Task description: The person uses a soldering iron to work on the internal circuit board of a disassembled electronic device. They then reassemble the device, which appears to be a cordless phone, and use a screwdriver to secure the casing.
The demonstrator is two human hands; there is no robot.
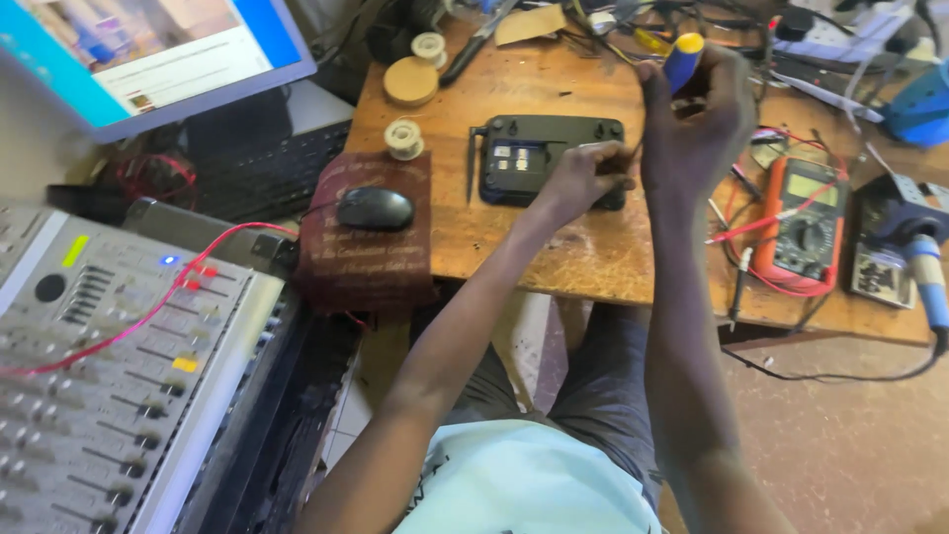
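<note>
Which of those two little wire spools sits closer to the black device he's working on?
The nearer spool, just left of the black device; the other spool lies farther back beside the round wooden disc.

A black computer mouse (pixel 375 209) lies on a dark red pad (pixel 368 235) at the wooden table's (pixel 554 247) left edge. Two solder spools (pixel 404 138) sit nearby (one farther back). An orange multimeter (pixel 809 226) rests to the right, a grey audio mixer (pixel 109 366) lower left, a lit monitor (pixel 148 49) above.
</note>
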